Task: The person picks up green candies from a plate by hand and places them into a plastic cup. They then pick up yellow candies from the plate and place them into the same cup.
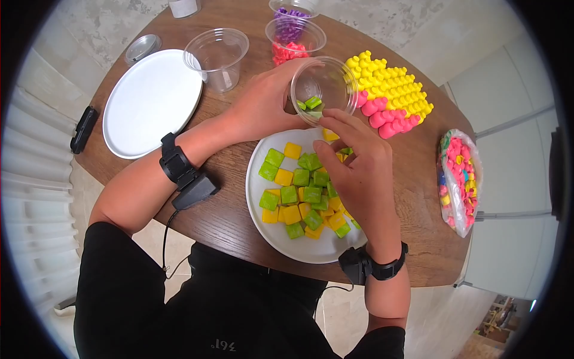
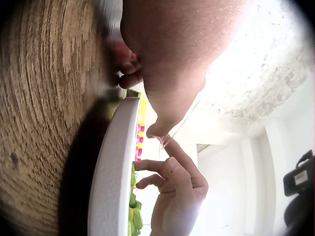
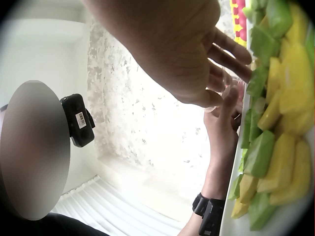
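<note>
My left hand [image 1: 268,99] grips a clear plastic cup [image 1: 335,75] by its side, with the mouth tipped towards me. A few green square pieces [image 1: 313,103] lie inside it. At the cup's near rim is my right hand [image 1: 362,152], index fingertip right at the edge, thumb apart from it and lower. No piece shows between that thumb and finger. Beneath both hands, a white round plate [image 1: 258,197] bears many green squares [image 1: 289,194] and yellow squares [image 1: 283,177], heaped together. In the left wrist view, the right fingers [image 2: 152,166] hover close over the plate's edge.
Left of the hands are an empty white plate [image 1: 152,105], another clear cup [image 1: 216,51] and a round tin [image 1: 142,49]. Cups with red pieces [image 1: 289,52] and purple pieces [image 1: 291,25] stand behind. Yellow and pink bottle-shaped pieces [image 1: 388,90] and a filled bag [image 1: 459,179] are at right.
</note>
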`<state>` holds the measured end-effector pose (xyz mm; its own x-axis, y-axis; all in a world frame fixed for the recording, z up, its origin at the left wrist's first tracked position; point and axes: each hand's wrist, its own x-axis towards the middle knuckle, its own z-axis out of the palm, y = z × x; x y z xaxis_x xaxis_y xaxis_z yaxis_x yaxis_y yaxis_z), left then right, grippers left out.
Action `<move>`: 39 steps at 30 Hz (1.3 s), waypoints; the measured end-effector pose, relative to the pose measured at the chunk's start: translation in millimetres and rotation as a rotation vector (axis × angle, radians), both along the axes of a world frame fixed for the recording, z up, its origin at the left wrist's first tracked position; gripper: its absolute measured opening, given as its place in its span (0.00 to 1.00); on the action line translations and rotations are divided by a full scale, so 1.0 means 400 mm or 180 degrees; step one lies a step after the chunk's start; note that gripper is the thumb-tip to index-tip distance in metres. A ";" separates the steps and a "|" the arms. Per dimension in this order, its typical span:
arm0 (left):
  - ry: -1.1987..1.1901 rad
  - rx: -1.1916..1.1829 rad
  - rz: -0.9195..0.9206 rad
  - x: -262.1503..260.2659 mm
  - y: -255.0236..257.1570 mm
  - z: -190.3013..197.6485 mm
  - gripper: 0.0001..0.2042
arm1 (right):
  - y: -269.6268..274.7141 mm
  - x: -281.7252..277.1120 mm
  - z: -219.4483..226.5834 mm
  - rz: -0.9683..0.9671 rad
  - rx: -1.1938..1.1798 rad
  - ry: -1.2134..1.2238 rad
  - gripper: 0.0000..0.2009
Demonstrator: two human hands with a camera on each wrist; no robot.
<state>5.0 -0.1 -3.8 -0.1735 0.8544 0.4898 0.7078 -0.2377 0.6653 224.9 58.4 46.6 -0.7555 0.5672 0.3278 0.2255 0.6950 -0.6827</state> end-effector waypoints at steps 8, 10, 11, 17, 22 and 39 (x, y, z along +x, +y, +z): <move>-0.0111 -0.0105 -0.0037 -0.002 -0.003 0.005 0.48 | -0.002 0.002 0.002 0.0046 0.0121 0.0007 0.20; -0.0110 -0.0123 -0.0052 -0.002 -0.004 0.008 0.48 | -0.012 0.002 0.010 0.0152 0.0195 -0.0174 0.26; -0.0107 -0.0123 -0.0053 -0.002 -0.003 0.007 0.48 | -0.014 0.002 0.010 0.0151 0.0195 -0.0172 0.26; -0.0178 -0.0150 -0.0071 -0.003 -0.003 0.006 0.47 | -0.021 0.001 0.002 0.0329 0.0279 -0.0406 0.34; -0.0342 -0.0346 -0.0052 0.001 -0.008 0.020 0.48 | -0.023 0.000 -0.002 0.0359 0.0116 -0.0381 0.37; -0.0586 -0.0393 -0.0112 0.002 -0.008 0.021 0.50 | -0.016 0.002 0.026 -0.0039 0.0363 0.0459 0.35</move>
<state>5.9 -3.3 4.8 -0.2192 0.9130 0.3440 0.5645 -0.1689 0.8080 225.7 52.1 57.1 -0.6893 0.5290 0.4950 0.1397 0.7675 -0.6257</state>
